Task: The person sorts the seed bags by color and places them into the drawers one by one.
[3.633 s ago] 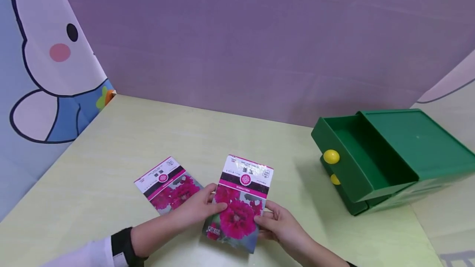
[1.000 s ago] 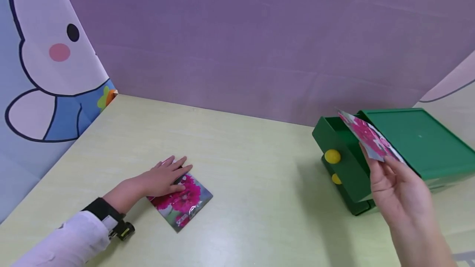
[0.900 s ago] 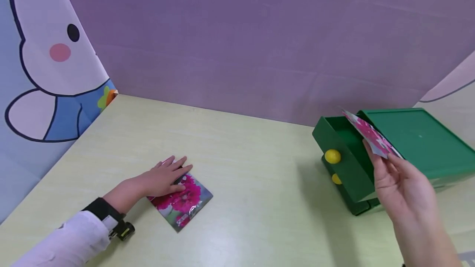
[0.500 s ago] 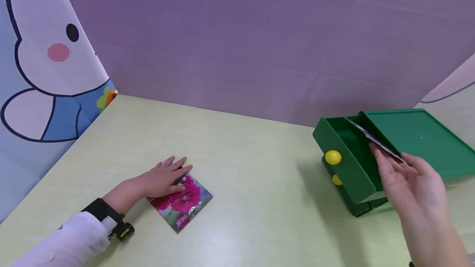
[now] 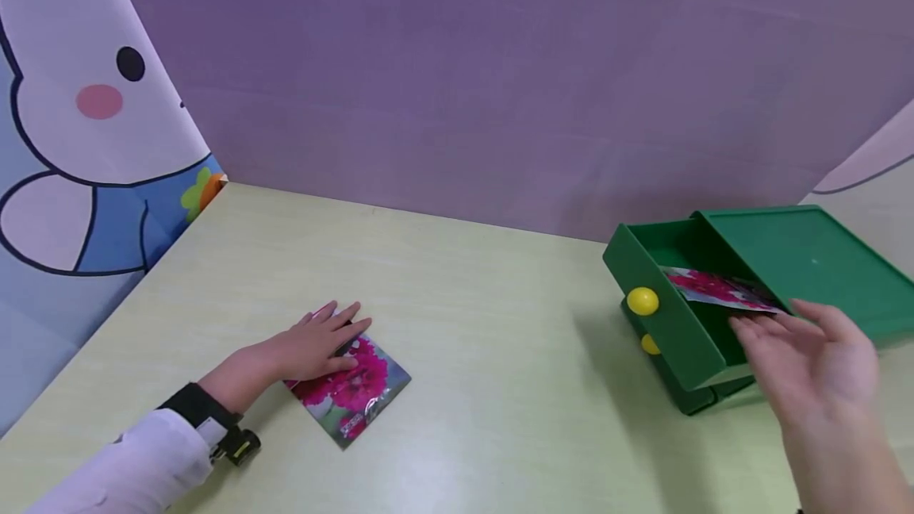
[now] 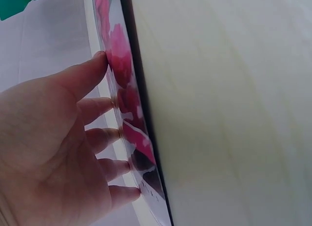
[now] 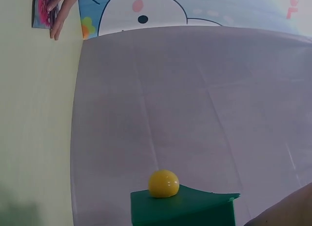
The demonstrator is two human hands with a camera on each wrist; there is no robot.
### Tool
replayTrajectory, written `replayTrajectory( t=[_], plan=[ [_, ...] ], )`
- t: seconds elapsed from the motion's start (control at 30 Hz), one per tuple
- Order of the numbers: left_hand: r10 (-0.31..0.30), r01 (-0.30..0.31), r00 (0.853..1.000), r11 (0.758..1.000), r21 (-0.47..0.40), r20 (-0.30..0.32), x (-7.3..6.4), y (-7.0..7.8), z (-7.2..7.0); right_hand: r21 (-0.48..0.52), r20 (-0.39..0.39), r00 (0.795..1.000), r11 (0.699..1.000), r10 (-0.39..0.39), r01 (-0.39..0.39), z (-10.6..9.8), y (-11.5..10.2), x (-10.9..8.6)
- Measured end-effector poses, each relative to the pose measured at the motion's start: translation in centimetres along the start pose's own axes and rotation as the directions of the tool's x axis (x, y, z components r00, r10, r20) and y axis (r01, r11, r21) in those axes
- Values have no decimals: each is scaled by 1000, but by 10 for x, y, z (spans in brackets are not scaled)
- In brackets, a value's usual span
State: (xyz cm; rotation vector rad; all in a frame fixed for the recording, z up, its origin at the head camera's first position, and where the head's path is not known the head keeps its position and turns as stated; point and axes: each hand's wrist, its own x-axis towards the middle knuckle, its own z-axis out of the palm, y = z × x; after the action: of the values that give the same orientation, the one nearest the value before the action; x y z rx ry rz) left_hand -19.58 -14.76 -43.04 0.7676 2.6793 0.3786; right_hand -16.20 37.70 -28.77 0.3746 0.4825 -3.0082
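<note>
A flower seed packet (image 5: 350,387) with a pink bloom lies flat on the table. My left hand (image 5: 310,343) rests on it with spread fingers; in the left wrist view the fingertips (image 6: 127,167) touch its printed face. A second seed packet (image 5: 717,289) sits in the pulled-out upper drawer (image 5: 667,316) of a green drawer box (image 5: 821,268). Palm up, my right hand (image 5: 807,363) is at the drawer's near side, fingers extended beside the packet's near end. Whether those fingertips touch the packet is hard to tell. Only a sliver of that hand shows in the right wrist view.
Yellow round knobs (image 5: 643,301) stick out from the drawer fronts. The lower drawer (image 5: 674,379) is pushed in further than the upper one. A purple backdrop (image 5: 443,101) rises behind the pale table (image 5: 485,355), and a cartoon-printed sheet (image 5: 64,165) hangs at the left.
One packet went from both hands over the table to the drawer in the right hand; it has dropped from the fingers and lies inside. The left hand moved onto the other packet and stays there.
</note>
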Motion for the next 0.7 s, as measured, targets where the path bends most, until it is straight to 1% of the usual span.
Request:
replayTrajectory(
  t=[0.1, 0.17, 0.27, 0.33, 0.4, 0.47, 0.7],
  plan=[
    [-7, 7, 1000, 1000, 3, 12, 1, -1, 0, -111, -27, 999, 993, -35, 32, 0, -2, -3],
    [-9, 10, 999, 1000, -12, 33, 1, -1, -1, -145, -50, 997, 988, -51, 43, 0, -2, -6],
    [-5, 11, 996, 998, -69, 84, 1, -2, -4, -179, -76, 994, 981, -85, 70, 1, -1, -12],
    [7, 7, 993, 994, -110, 122, 0, -2, -8, -208, -87, 988, 972, -127, 107, 1, 2, -16],
    [18, 3, 989, 990, -140, 148, -2, -2, -11, -210, -79, 986, 969, -149, 130, 2, 5, -20],
    [28, -3, 987, 988, -154, 161, -3, -3, -13, -201, -63, 985, 969, -161, 145, 2, 7, -23],
    [10, 25, 983, 982, -189, 183, -4, -6, -15, -80, 16, 985, 981, -174, 175, 3, 13, -25]
  ],
)
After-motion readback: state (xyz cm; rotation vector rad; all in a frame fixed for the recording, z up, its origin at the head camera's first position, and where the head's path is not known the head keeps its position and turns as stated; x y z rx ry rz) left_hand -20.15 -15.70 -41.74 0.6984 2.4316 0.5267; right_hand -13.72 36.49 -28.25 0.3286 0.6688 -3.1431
